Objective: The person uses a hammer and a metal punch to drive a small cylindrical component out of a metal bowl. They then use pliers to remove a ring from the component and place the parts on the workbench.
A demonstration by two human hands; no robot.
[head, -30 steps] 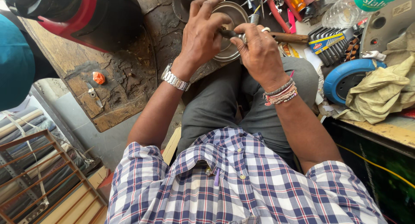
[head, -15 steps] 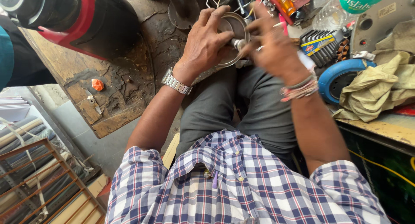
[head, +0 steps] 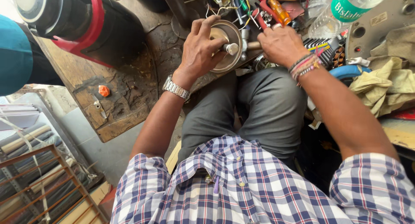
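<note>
My left hand [head: 202,49] grips a round metal disc-shaped part [head: 231,59] with a short shaft [head: 231,48] sticking out of its middle, held above my knees. My right hand [head: 282,44] is closed around a wooden tool handle [head: 253,45] whose metal end meets the shaft. A metal watch [head: 175,88] is on my left wrist and several thread bands [head: 304,64] are on my right. I sit in grey trousers and a checked shirt.
A black and red cylindrical appliance [head: 82,18] lies on a worn wooden board [head: 125,98] with a small orange piece [head: 103,91]. Screwdrivers [head: 276,8], wires, a plastic bottle [head: 350,10], a blue ring [head: 354,71] and yellow cloth [head: 389,90] crowd the right. A metal rack [head: 43,185] stands lower left.
Both hands and the disc have shifted a little. My right hand has moved back to the right along the tool handle, and the disc's shaft now shows between the hands.
</note>
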